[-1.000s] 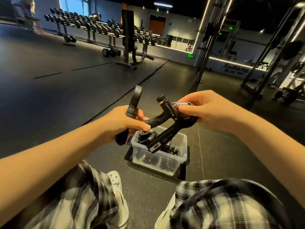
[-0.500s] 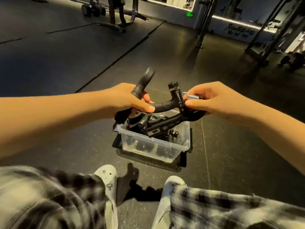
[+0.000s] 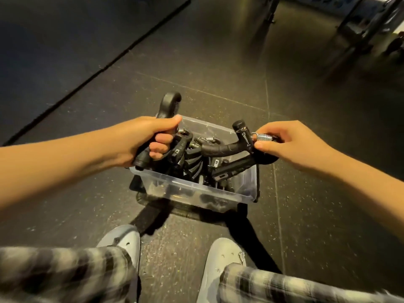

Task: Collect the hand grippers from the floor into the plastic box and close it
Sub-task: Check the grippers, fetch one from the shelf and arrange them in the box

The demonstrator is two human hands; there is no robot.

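Black pile (image 3: 192, 165) of grippers heaps the clear box (image 3: 188, 191); two more are held above it.
Head view: the left hand (image 3: 148, 136) fists the first gripper (image 3: 170, 103) above the box's left rim. The right hand (image 3: 293, 143) pinches the second gripper (image 3: 227, 147) by its spring (image 3: 263, 136), handle dipping inside. Dropped on the pile, they may stick up and block closing. A dark slab (image 3: 192, 212), perhaps the lid, lies under the box.

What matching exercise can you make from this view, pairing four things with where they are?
Things: 1 clear plastic box; 2 silver coil spring; 3 pale grey shoes; 4 black curved hand gripper.
Places: A in the left hand; B pinched by the right hand; C on the floor, open; D by the plaid trouser legs.
Pairs: 1-C, 2-B, 3-D, 4-A.
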